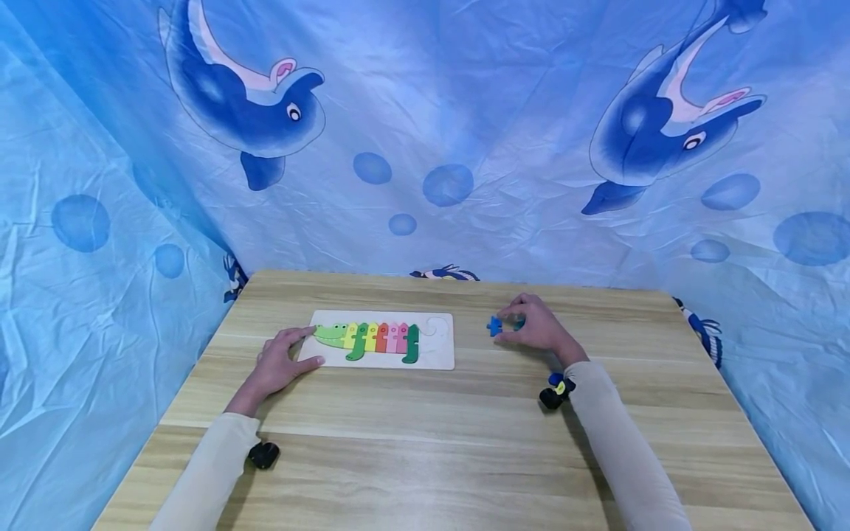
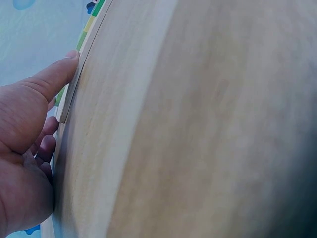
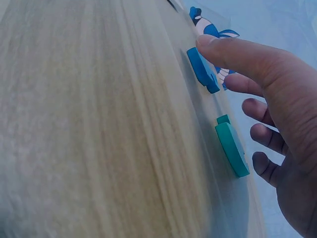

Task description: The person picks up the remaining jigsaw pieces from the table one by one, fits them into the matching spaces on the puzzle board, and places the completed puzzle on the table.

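Note:
A pale wooden puzzle board (image 1: 432, 358) with a colourful crocodile (image 1: 375, 337) lies flat on the table. At its left end is my left hand (image 1: 277, 363), thumb resting on the board's near corner and forefinger reaching the snout. My right hand (image 1: 536, 324) is right of the board, thumb and forefinger spread on either side of a blue puzzle piece (image 1: 493, 326). In the right wrist view the thumb tip overlaps the top of that blue piece (image 3: 202, 69). A teal piece (image 3: 232, 148) lies beside it, below my loosely curved fingers and partly hidden in the head view.
The light wood table (image 1: 412, 457) extends toward me in front of the board. Behind it hangs a blue curtain (image 1: 518, 221) printed with dolphins. Black wrist cameras (image 1: 264, 455) sit under both cuffs. A bare outline of a curled tail (image 1: 437, 327) shows at the board's right end.

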Tool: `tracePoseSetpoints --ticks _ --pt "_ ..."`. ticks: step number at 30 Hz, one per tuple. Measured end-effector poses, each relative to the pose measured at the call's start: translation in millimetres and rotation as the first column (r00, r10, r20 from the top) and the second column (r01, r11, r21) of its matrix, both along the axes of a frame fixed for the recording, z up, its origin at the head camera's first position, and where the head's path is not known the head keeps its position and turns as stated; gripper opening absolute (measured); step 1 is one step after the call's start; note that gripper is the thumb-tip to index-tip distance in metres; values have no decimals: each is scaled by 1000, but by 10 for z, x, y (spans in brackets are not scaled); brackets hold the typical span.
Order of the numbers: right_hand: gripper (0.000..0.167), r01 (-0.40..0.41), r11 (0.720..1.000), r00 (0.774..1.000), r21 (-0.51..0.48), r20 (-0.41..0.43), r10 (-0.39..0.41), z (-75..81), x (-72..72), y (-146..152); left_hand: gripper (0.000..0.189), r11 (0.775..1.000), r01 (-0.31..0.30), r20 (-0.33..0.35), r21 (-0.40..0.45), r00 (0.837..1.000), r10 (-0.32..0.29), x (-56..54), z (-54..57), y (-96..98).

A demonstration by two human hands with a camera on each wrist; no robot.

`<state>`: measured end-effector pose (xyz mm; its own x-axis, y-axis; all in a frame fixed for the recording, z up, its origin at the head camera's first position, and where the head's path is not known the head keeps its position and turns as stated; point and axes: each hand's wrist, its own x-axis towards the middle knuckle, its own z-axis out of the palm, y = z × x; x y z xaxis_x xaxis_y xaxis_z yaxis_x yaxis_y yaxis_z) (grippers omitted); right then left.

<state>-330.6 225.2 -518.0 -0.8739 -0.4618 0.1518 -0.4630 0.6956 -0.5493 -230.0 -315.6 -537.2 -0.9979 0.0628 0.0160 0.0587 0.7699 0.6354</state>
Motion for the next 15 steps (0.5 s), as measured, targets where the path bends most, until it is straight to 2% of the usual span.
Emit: tracePoseSetpoints --ticks 9,15 --pt "54 22 999 999 43 34 -23 -30 -30 -21 80 1000 2 0 5 1000 -2 0 1 -10" --pt "49 10 999 1000 38 26 -11 -42 -39 -38 81 1000 3 4 9 1000 -3 -8 -5 -16"
